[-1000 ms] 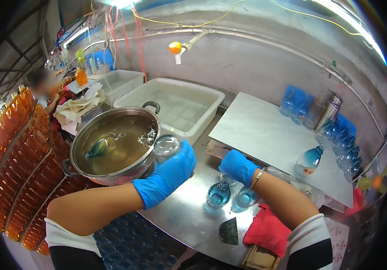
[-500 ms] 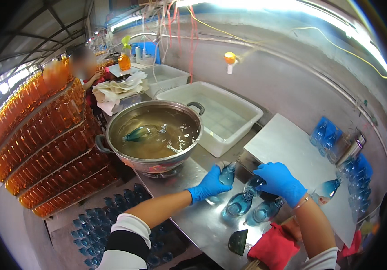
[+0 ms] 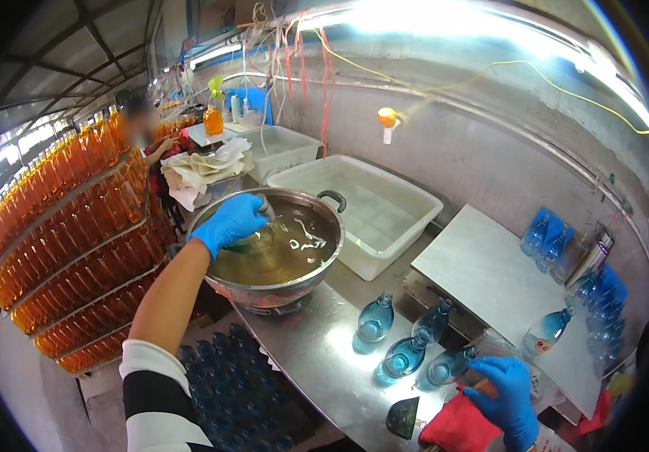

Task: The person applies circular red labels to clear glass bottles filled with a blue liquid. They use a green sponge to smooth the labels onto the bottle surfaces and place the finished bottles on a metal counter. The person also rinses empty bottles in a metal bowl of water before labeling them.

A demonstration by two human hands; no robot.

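Note:
My left hand (image 3: 234, 222), in a blue glove, reaches into a wide metal pot (image 3: 287, 280) of cloudy liquid. Its fingers curl over a blue-green glass bottle (image 3: 258, 242) lying in the liquid; a grey-brown patch shows at the fingertips. Lower right, my gloved right hand (image 3: 504, 395) has thumb and fingers apart, with nothing between them. It hovers by a red cloth (image 3: 456, 423), near the neck of a blue glass bottle (image 3: 449, 366). Three more blue bottles stand close by: one (image 3: 375, 318) leftmost, one (image 3: 405, 355) in front, one (image 3: 431, 320) behind.
A white tub (image 3: 370, 203) stands behind the pot. On the white board (image 3: 483, 264) at right is a bottle with a printed mark (image 3: 547, 331). A dark green glass piece (image 3: 402, 417) lies on the steel table (image 3: 324, 361). Amber bottles (image 3: 68, 248) fill racks at left; a person (image 3: 151, 143) works beyond.
My left hand has let go of a bottle on the steel table and moved left into the pot. My right hand has left the rear bottle and come down toward the red cloth.

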